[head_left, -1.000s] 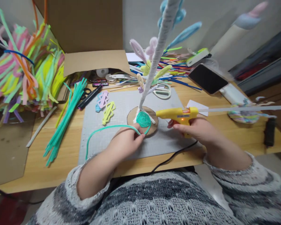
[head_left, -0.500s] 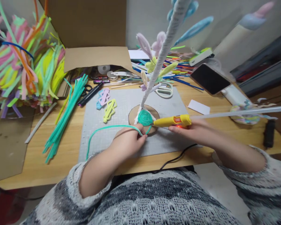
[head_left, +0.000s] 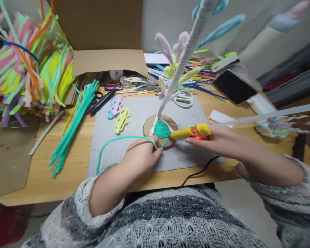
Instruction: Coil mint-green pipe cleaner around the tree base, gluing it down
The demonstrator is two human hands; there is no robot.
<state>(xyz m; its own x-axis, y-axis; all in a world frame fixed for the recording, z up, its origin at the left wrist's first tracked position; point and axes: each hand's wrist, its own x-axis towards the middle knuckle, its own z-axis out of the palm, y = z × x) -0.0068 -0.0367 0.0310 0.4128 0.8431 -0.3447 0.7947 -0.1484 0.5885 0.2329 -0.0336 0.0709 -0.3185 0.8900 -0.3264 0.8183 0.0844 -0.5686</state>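
In the head view, the left hand (head_left: 142,156) rested on the grey cutting mat (head_left: 134,113), its fingertips pinched shut on a teal pipe cleaner (head_left: 119,138). From the pinch, 1 end of that pipe cleaner ran into a flat teal coil (head_left: 162,129) lying on a round cardboard disc (head_left: 147,124); the other end arched left over the mat and curved down towards the near edge. A white stem (head_left: 182,65) rose at a tilt from the disc, just beside the coil, carrying pastel loops in pink, yellow and blue higher up.

The right hand (head_left: 217,141) was closed round a yellow glue gun (head_left: 189,131), held nearly level with its nozzle at the right rim of the coil; whether the tip touched could not be told. A red light glowed on the gun's underside, a long pale glue stick (head_left: 260,116) stuck out of its back towards the right, and a black cord (head_left: 198,171) trailed off the mat's near edge. The 2 hands were apart, 1 on each side of the coil.

On the mat's far left lay 2 folded shapes, 1 yellow (head_left: 122,120) and 1 pink and blue (head_left: 115,106). On the wooden table (head_left: 74,172) to the left lay a bundle of teal pipe cleaners (head_left: 72,127), with a black marker (head_left: 100,102) near it and a heap of mixed pipe cleaners (head_left: 28,75) beyond. Pale scissors (head_left: 183,100) lay behind the disc, and a dark phone (head_left: 234,88) lay far right.
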